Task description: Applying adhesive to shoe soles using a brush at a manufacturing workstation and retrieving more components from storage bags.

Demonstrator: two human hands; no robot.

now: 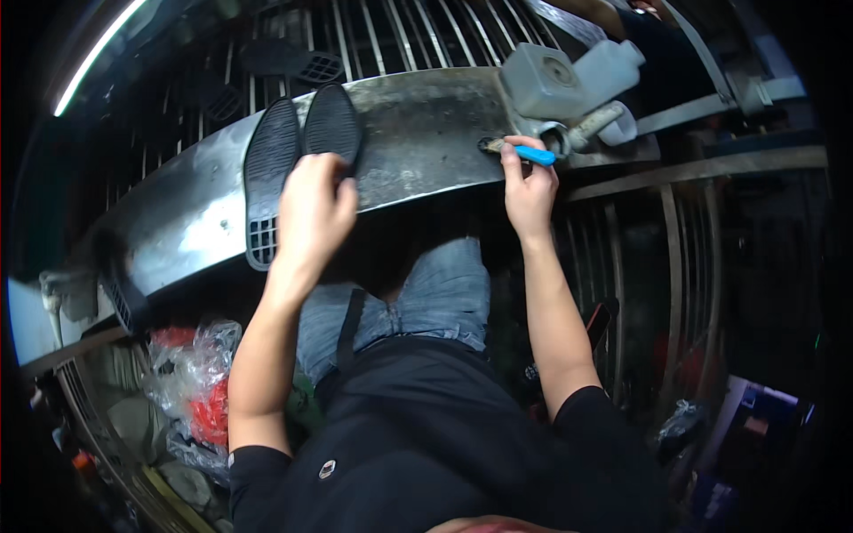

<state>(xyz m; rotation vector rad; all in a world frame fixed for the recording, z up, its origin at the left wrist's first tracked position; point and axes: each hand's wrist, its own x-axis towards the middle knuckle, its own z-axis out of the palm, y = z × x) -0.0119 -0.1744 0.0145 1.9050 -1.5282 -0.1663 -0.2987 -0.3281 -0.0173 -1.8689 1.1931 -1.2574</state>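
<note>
Two black shoe soles lie side by side on the metal bench (418, 169). The left shoe sole (269, 151) shows ridges at its front and an open grid at its heel. My left hand (318, 195) is closed at the right shoe sole (331, 124), covering its lower part; the exact finger contact is hidden. In my right hand (530, 191) is a brush (533, 155) with a blue handle, pinched between thumb and fingers. Its dark, coated tip points left, close over the bench surface.
White plastic containers (544, 80) stand at the bench's right end, with a tipped cup (555, 138) beside them. Metal bars (418, 35) run behind the bench, holding more dark soles (318, 67). Plastic bags (200, 382) lie at lower left. Another person's arm (591, 13) shows at top right.
</note>
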